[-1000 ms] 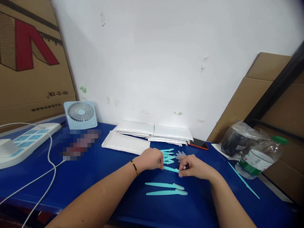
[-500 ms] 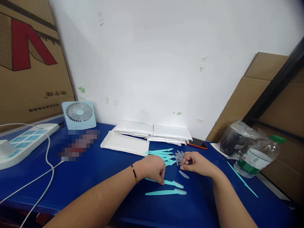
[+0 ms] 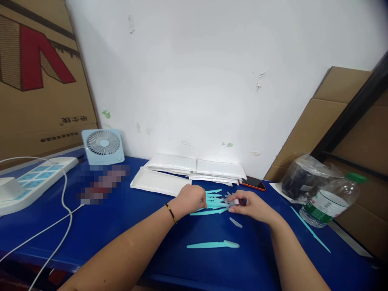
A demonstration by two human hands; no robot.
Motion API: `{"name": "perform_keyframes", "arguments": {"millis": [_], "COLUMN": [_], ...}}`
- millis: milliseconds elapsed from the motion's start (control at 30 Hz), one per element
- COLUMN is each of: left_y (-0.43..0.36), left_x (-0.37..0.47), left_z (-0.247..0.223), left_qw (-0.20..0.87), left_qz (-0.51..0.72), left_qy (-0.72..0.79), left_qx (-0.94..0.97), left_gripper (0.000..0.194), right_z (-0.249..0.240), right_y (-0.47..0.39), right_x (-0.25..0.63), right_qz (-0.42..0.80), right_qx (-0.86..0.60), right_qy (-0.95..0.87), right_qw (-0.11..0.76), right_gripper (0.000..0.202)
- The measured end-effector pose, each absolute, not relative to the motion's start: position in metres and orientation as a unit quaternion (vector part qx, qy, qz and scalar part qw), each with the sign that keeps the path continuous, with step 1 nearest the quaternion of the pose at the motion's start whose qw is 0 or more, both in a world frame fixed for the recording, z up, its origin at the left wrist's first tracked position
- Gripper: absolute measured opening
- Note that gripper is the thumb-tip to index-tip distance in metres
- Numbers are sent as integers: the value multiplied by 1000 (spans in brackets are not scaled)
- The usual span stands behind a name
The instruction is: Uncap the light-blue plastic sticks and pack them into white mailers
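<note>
Turquoise eyebrow razors [image 3: 209,212] lie in a loose pile on the blue table, mostly pointing right. My left hand [image 3: 191,199] is closed in a pinch over the pile's left end, on the handle of an eyebrow razor that its fingers partly cover. At the pile's right end are small clear blade caps [image 3: 228,195]. My right hand [image 3: 250,205] curls thumb and fingers around this spot, pinching what looks like a clear cap, close to the razor tips. One loose clear cap [image 3: 235,222] lies just below it. A single eyebrow razor [image 3: 212,245] rests nearer the table's front.
White padded envelopes [image 3: 163,182] are stacked along the wall, beside a phone [image 3: 253,183]. On the right stand a green-capped bottle [image 3: 333,200] and a bagged dark container [image 3: 303,178]; another razor [image 3: 311,229] lies nearby. Left are a small fan [image 3: 103,146], a power strip [image 3: 39,178] and cables.
My left hand has moved up and away from me to the pile, with the razor it was pinching. My right hand has shifted slightly and stays at the caps.
</note>
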State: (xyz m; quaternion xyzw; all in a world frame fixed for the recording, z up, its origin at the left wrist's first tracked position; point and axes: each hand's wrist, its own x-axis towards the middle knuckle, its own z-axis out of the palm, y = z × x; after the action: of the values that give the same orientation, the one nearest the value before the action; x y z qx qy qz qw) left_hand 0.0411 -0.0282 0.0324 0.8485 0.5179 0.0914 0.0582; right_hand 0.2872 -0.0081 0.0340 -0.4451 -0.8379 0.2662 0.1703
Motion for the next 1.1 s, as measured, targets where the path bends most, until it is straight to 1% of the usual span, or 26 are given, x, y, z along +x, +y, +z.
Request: {"name": "perform_keyframes", "arguments": {"millis": [133,200,300,400,467,533,600,667,733,833,933,1000,1033,1100], "left_y": [-29,-28,-28,-37,-48,-59,-66,-67,-63,-55,-49,-47,-46,-44], "left_x": [45,43,40,41,46,54,62,67,67,61,53,50,50,51], "left_z": [30,31,36,44,47,46,41,36,34,37,42,40,37,27], "left_qw": [73,74,71,91,136,174,177,164,160,181,187,163,144,100], "left_qz": [86,83,88,105,82,27,-18,-31,-17,7,3,20,41,89], "left_qy": [506,518,544,526,482,438,424,441,465,484,494,491,484,467], "left_qx": [855,848,832,839,862,882,888,882,871,856,849,856,862,874], "left_gripper": [19,18,19,39,46,42,30,21,18,18,19,28,37,63], "right_z": [31,27,23,27,33,40,43,43,41,37,35,34,34,32], "right_y": [-7,-2,6,5,0,-7,-14,-20,-24,-25,-19,-14,-11,-5], "right_x": [283,288,300,307,307,305,299,291,283,279,288,299,304,312], "right_qz": [289,273,234,195,209,254,303,338,353,340,317,307,301,284], "right_qx": [-415,-447,-516,-537,-518,-488,-455,-424,-399,-381,-411,-444,-458,-484], "right_qy": [-847,-834,-807,-802,-809,-820,-830,-838,-846,-859,-854,-841,-835,-825], "right_qw": [163,174,168,177,182,157,107,56,23,21,43,50,52,64], "right_gripper": [27,28,32,32,32,33,33,31,31,24,22,23,23,25]}}
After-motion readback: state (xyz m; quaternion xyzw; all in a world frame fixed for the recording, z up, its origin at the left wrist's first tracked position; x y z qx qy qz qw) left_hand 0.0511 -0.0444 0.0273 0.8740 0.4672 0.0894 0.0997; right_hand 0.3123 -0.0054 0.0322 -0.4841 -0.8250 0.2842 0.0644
